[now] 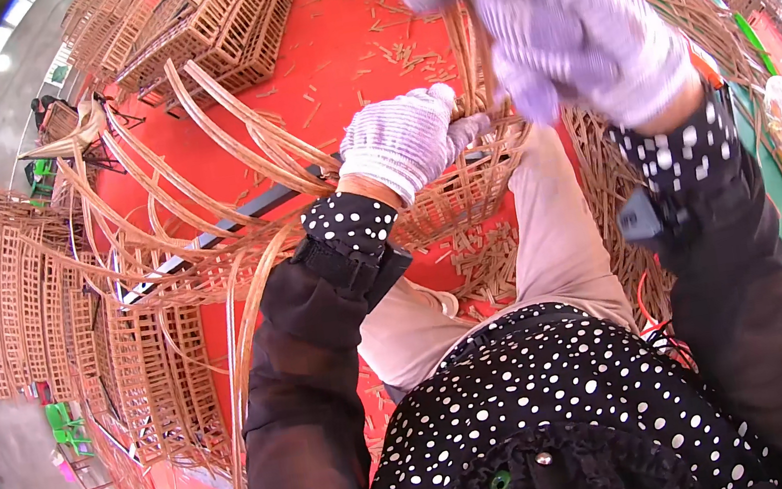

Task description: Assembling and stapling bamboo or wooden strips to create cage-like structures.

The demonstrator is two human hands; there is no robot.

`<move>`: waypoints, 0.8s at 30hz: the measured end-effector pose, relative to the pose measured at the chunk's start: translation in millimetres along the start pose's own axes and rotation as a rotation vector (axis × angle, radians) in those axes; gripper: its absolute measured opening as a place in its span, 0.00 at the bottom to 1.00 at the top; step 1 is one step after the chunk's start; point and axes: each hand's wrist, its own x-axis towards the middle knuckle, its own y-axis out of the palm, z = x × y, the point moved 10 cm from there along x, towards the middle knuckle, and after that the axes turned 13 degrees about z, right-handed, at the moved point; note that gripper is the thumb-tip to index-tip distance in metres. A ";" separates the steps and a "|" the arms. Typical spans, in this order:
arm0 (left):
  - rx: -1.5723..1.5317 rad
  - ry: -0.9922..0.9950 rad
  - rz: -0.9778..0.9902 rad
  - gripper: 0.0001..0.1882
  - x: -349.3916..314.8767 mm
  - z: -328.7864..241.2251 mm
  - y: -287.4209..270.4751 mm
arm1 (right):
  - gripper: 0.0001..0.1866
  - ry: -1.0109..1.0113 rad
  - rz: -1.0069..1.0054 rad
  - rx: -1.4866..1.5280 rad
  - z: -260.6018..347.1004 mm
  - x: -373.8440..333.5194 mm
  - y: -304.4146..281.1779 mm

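My left hand (405, 136), in a white knit glove, grips the rim of a woven bamboo basket (450, 200) that rests across my knees. My right hand (570, 20), also gloved and blurred, is raised above the basket and closed on upright bamboo strips (468, 51) rising from the weave. Long curved bamboo strips (226, 158) fan out to the left from the basket. A dark flat bar (236, 222) lies under them.
Finished bamboo crates (196, 21) are stacked at the top left and flat woven panels (25, 299) lie at the left. Short bamboo offcuts (381, 43) litter the red floor mat. A bundle of strips (633, 239) lies at my right.
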 end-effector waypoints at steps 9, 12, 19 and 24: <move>0.131 0.031 -0.233 0.21 39.8 41.1 -16.3 | 0.22 -0.075 -0.120 -0.687 36.0 -16.1 -46.2; 0.271 0.421 -0.342 0.16 60.2 13.0 -11.1 | 0.14 -0.222 0.001 -0.843 45.2 0.3 -10.8; 0.310 -0.168 -0.114 0.15 66.2 41.1 -25.1 | 0.10 -0.044 -0.643 -0.787 34.3 -77.2 -128.8; 0.288 -0.008 -0.234 0.15 68.6 22.6 -50.6 | 0.15 0.835 -0.991 -1.250 -5.9 -237.9 -242.6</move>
